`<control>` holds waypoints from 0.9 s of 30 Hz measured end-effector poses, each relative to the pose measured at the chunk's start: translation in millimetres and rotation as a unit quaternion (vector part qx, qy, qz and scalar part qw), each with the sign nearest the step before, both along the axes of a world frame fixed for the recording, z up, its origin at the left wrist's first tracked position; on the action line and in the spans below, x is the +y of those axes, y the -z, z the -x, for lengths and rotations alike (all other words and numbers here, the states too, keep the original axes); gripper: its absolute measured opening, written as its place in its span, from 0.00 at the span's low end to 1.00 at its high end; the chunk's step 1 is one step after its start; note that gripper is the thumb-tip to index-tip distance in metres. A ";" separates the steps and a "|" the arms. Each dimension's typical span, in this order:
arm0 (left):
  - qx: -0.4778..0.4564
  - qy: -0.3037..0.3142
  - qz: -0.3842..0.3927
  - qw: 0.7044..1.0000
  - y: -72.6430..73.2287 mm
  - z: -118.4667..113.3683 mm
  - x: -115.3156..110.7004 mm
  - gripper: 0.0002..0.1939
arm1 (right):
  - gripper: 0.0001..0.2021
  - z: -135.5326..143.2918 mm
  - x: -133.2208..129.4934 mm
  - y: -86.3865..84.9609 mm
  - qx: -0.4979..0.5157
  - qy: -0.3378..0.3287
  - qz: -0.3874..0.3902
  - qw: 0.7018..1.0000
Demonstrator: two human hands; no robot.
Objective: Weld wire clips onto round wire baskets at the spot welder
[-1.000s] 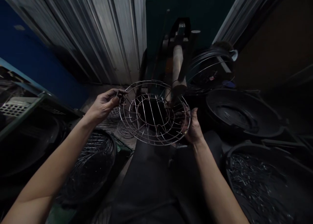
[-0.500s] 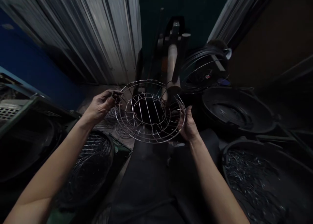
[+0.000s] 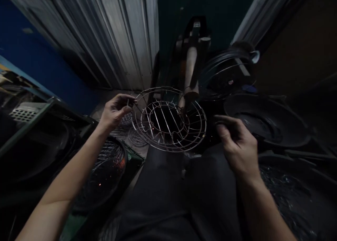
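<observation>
A round wire rack (image 3: pixel 168 151) of concentric rings and cross wires hangs in front of me, its inner part meeting the lower electrode of a welding machine (image 3: pixel 191 63). At its left edge my left hand (image 3: pixel 117 109) has thumb and fingers pinched near the rim, with a short dark piece of wire between them. My right hand (image 3: pixel 237 139) is off the rack, to its right, thumb and fingers drawn together; what they hold, if anything, is too dark to make out.
At lower left a round tub (image 3: pixel 123 163) holds wires, beside a green crate. A basin (image 3: pixel 273 118) and a tub of small metal pieces (image 3: pixel 286 191) stand at right. Coiled wire (image 3: pixel 223 63) lies behind. Orange sparks show at lower left.
My right hand has let go of the rack's right edge and moved right, its fingers drawing together. Orange sparks have appeared. The view has shifted slightly, and my left hand stays at the left rim.
</observation>
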State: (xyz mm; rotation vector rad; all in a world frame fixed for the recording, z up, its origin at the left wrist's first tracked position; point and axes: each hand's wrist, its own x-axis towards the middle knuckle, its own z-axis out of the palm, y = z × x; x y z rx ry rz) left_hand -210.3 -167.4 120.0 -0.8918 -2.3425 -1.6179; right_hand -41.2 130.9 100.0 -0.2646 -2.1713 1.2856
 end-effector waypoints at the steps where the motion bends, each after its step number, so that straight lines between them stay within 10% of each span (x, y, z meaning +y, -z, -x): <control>1: 0.017 0.006 0.003 1.000 -4.1 -5.9 1.6 0.26 | 0.12 -5.7 -8.8 -14.7 0.004 -0.039 -0.064 0.997; 8: 0.226 0.034 0.081 0.970 -47.3 -49.0 30.4 0.20 | 0.14 13.2 -79.4 -84.4 0.010 -0.240 -0.345 0.908; 20: 0.379 0.177 0.129 0.899 -72.5 -104.4 81.8 0.09 | 0.10 -45.6 -47.7 -101.8 -0.093 -0.250 -0.240 0.933; 27: 0.300 0.199 0.287 0.888 -122.8 -92.9 124.7 0.10 | 0.13 -37.4 -11.6 -114.0 -0.126 -0.160 -0.174 0.963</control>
